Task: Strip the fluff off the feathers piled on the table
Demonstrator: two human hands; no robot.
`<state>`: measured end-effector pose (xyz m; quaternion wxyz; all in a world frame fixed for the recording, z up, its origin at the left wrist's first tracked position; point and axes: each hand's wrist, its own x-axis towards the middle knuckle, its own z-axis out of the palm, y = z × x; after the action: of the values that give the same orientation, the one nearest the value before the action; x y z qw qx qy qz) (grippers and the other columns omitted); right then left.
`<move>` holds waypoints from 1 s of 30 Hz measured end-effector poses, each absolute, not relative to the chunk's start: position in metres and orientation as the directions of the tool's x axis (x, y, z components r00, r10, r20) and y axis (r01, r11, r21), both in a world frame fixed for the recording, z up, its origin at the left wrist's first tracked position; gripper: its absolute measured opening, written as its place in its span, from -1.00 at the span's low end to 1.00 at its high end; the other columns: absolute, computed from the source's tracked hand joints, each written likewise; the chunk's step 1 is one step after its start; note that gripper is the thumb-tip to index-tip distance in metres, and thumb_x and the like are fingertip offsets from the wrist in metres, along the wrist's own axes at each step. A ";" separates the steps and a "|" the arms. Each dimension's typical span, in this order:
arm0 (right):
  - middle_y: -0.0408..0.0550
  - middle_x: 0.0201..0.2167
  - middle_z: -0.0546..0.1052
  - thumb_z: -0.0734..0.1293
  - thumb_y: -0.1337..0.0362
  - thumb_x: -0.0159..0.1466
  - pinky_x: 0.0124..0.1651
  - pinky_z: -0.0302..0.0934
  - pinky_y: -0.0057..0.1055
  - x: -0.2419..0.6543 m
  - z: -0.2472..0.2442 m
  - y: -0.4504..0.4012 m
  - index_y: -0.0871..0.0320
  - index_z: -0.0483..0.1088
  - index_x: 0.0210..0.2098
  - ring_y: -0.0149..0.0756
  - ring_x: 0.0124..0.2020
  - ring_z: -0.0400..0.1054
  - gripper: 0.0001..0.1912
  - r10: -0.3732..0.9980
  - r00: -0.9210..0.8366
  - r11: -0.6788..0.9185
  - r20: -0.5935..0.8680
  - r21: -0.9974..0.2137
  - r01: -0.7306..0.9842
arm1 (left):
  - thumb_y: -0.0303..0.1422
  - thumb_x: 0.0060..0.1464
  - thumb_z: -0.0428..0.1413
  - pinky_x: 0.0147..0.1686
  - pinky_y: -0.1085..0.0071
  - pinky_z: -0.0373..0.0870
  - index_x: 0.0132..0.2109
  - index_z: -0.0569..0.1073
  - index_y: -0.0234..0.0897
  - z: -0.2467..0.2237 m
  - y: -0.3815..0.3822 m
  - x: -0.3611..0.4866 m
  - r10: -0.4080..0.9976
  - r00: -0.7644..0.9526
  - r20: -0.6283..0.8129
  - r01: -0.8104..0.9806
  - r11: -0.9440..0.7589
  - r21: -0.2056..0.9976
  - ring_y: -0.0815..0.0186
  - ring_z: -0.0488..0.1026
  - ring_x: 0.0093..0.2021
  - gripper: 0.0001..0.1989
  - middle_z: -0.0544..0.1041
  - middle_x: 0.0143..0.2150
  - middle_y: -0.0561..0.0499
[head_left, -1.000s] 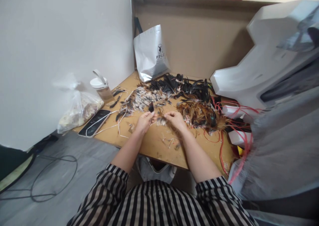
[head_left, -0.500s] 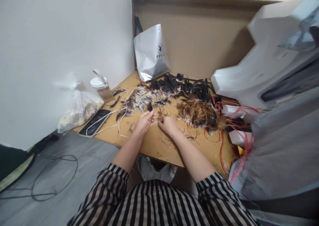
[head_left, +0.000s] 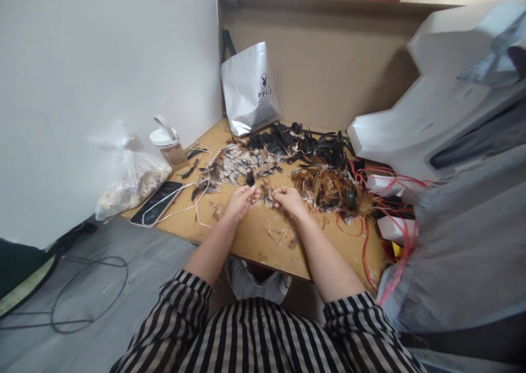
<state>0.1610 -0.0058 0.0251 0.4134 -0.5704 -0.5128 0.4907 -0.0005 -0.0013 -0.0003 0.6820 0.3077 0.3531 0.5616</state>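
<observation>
My left hand (head_left: 241, 202) is closed in a pinch on a dark feather (head_left: 250, 178), whose tip sticks up above the thumb. Just to its right, my right hand (head_left: 288, 200) has thumb and fingertips pressed together at a small tuft of grey-brown feathers (head_left: 267, 190); whether a feather is between them is too blurred to tell. Beyond the hands lie a pale, fluffy feather pile (head_left: 234, 164) and black feathers (head_left: 283, 137). Brown feathers (head_left: 324, 187) are heaped to the right of my right hand. Loose bits of feather (head_left: 279, 235) are strewn on the table (head_left: 250, 241).
A phone (head_left: 156, 203), white strips (head_left: 197, 208), a lidded cup (head_left: 170, 149) and a tied plastic bag (head_left: 133, 181) are at left. A silver pouch (head_left: 249, 91) leans at the back. Red cords (head_left: 365, 247), white boxes (head_left: 396, 226) and white foam (head_left: 394, 126) stand right.
My right hand has moved a little to the right and away from me, and its fingertips now show. My left hand has barely shifted and keeps the dark feather.
</observation>
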 end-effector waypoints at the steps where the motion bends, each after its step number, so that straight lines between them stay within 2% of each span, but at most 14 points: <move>1: -0.23 -0.81 0.33 0.31 0.26 -0.10 -0.72 -0.12 -0.59 0.160 0.025 -0.006 0.21 0.33 -0.55 -0.55 -0.81 0.05 -0.86 0.989 -0.014 -0.145 -0.148 -0.981 0.126 | -0.37 -0.20 0.23 -0.54 0.64 0.25 -0.39 0.41 -0.40 -0.001 -0.001 0.000 0.983 0.130 -0.132 -0.543 0.182 0.820 0.54 0.39 -0.52 -0.78 0.50 -0.45 0.00; 6: -0.16 -0.69 0.43 0.39 0.26 -0.17 -0.66 0.05 -0.58 0.157 0.021 -0.002 0.20 0.29 -0.53 -0.47 -0.68 0.26 -0.76 0.987 -0.073 -0.152 -0.142 -0.975 -0.163 | -0.35 -0.20 0.24 -0.52 0.62 0.27 -0.39 0.41 -0.41 0.000 -0.003 0.002 0.977 0.177 -0.117 -0.511 0.193 0.838 0.49 0.43 -0.49 -0.78 0.51 -0.44 -0.02; 11: -0.18 -0.57 0.47 0.43 0.26 -0.20 -0.58 0.12 -0.56 0.153 0.015 0.002 0.16 0.29 -0.33 -0.43 -0.57 0.33 -0.57 0.996 -0.048 -0.081 -0.070 -0.943 -0.322 | -0.35 -0.19 0.23 -0.52 0.62 0.27 -0.37 0.42 -0.41 0.000 -0.005 0.003 0.970 0.210 -0.121 -0.480 0.210 0.852 0.48 0.44 -0.47 -0.77 0.53 -0.40 -0.06; 17: -0.18 -0.50 0.46 0.38 0.23 -0.09 -0.29 0.23 -0.44 0.139 0.011 -0.001 0.16 0.29 -0.26 -0.42 -0.46 0.34 -0.61 0.989 0.062 0.141 0.131 -0.969 -0.205 | -0.36 -0.17 0.22 -0.52 0.61 0.27 -0.34 0.45 -0.42 -0.005 -0.003 0.005 0.960 0.239 -0.144 -0.439 0.239 0.866 0.45 0.46 -0.45 -0.78 0.53 -0.38 -0.09; 22: -0.14 -0.46 0.45 0.33 0.23 -0.02 -0.26 0.22 -0.43 0.130 0.013 -0.007 0.16 0.30 -0.27 -0.41 -0.42 0.33 -0.70 0.963 0.085 0.260 0.254 -0.964 -0.064 | -0.37 -0.19 0.23 -0.55 0.64 0.25 -0.35 0.46 -0.41 -0.004 -0.003 0.006 0.960 0.238 -0.148 -0.436 0.242 0.867 0.46 0.44 -0.47 -0.78 0.52 -0.43 -0.06; 26: -0.13 -0.44 0.44 0.34 0.21 -0.02 -0.29 0.23 -0.44 0.130 0.013 -0.007 0.16 0.30 -0.26 -0.41 -0.44 0.32 -0.68 0.965 0.073 0.254 0.250 -0.966 -0.049 | -0.35 -0.22 0.24 -0.58 0.64 0.23 -0.42 0.45 -0.41 -0.002 -0.004 0.006 0.964 0.227 -0.138 -0.418 0.225 0.880 0.52 0.38 -0.56 -0.79 0.48 -0.51 -0.01; 30: -0.13 -0.49 0.43 0.38 0.17 -0.07 -0.36 0.19 -0.48 0.133 0.014 -0.004 0.20 0.35 -0.38 -0.44 -0.49 0.28 -0.71 0.984 0.104 0.157 0.145 -0.981 -0.112 | -0.31 -0.21 0.23 -0.61 0.64 0.20 -0.45 0.44 -0.40 -0.003 -0.004 0.006 0.970 0.217 -0.113 -0.395 0.193 0.898 0.56 0.31 -0.61 -0.78 0.45 -0.55 0.02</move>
<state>0.1333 -0.0043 0.0137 0.5890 -0.4528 -0.4811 0.4654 0.0059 -0.0040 -0.0033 0.6773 0.3869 0.3711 0.5038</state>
